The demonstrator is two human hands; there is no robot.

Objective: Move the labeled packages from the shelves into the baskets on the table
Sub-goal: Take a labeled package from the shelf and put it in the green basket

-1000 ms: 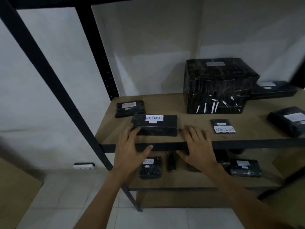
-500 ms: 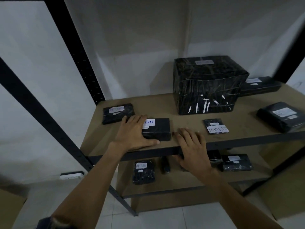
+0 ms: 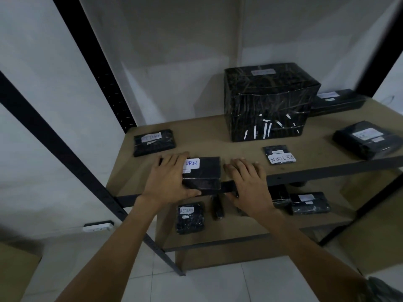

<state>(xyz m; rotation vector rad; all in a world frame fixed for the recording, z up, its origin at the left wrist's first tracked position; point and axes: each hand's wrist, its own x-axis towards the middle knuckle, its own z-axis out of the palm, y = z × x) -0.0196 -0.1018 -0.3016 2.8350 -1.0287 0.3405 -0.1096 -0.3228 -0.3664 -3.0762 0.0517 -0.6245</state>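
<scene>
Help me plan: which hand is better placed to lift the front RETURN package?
Left. The left hand grips the RETURN package, thumb at its front; the right hand rests on the shelf.

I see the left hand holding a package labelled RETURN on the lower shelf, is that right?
Not quite. The left hand does hold the package labelled RETURN, but that package lies at the front edge of the upper shelf, not the lower one. The head view shows it.

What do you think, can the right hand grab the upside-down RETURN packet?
Probably yes: the right hand rests open on the shelf edge, and the packet lies close beside it, nothing between.
</scene>
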